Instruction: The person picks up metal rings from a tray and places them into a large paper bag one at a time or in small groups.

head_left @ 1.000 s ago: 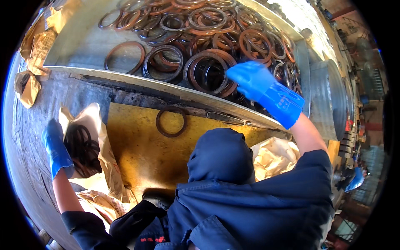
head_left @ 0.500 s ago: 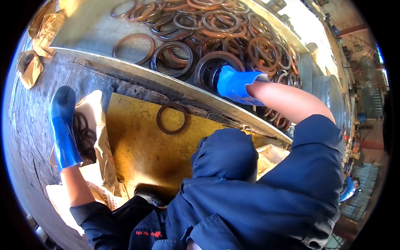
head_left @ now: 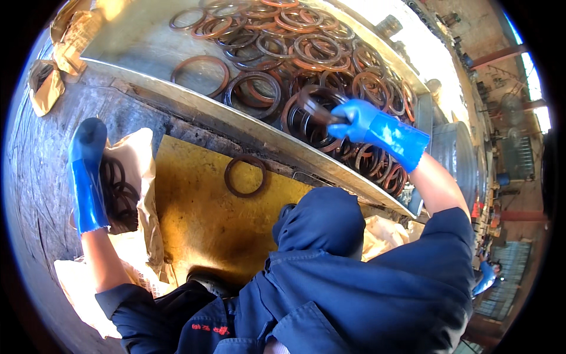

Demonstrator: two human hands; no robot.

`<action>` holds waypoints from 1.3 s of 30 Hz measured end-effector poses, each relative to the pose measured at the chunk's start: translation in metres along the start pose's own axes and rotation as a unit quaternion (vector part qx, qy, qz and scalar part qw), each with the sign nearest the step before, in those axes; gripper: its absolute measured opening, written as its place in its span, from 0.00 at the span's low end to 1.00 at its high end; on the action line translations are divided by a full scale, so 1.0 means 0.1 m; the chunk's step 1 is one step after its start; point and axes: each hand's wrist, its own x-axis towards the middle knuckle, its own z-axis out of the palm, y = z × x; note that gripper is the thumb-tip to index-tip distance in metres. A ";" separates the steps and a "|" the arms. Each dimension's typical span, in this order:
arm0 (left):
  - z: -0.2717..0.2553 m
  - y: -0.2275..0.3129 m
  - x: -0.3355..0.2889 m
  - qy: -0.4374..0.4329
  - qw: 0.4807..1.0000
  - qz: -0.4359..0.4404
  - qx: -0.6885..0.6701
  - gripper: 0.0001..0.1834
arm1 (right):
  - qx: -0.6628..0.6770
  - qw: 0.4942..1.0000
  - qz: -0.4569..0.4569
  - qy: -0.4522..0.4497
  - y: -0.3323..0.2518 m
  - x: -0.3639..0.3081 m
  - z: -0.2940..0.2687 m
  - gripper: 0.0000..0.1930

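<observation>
My right hand (head_left: 358, 121), in a blue rubber glove, is closed on a dark brown ring (head_left: 318, 107), slightly blurred, above the front of the ring pile (head_left: 312, 56). The ring is tilted, with my fingers at its near right side. My left hand (head_left: 88, 154), also gloved in blue, is closed at the left edge of a brown paper bag (head_left: 147, 203); its fingertips are partly hidden. Several dark rings (head_left: 121, 189) lie inside that bag, beside the glove.
The rings lie in a shallow metal tray with a raised front edge (head_left: 194, 106). One brown ring (head_left: 245, 176) lies on a yellow board (head_left: 194, 224) below it. More paper bags (head_left: 47, 88) sit at the far left. A metal drum (head_left: 454, 153) stands at the right.
My right hand has come up out of the pile, lifting a ring with it and moving slightly right. My left hand stays at the bag.
</observation>
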 end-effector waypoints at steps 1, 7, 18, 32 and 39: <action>0.01 0.01 -0.01 0.001 1.000 0.000 -0.002 0.10 | 0.069 0.997 0.033 0.027 -0.07 0.03 -0.05 0.12; 0.06 0.14 -0.06 0.005 1.000 0.003 0.017 0.12 | -0.172 0.976 -0.092 0.101 -0.49 0.80 -0.14 0.16; -0.22 -0.18 -0.22 0.002 1.000 0.009 0.020 0.13 | -0.135 0.985 -0.022 -0.103 -0.64 1.85 0.56 0.12; -0.33 0.12 -0.35 0.016 0.999 -0.007 0.045 0.11 | 0.090 0.989 -0.010 -0.119 -0.85 1.47 0.11 0.12; -0.41 0.13 -0.18 0.037 0.999 0.004 -0.016 0.12 | -0.074 0.988 -0.120 -0.063 -0.42 1.55 -0.10 0.20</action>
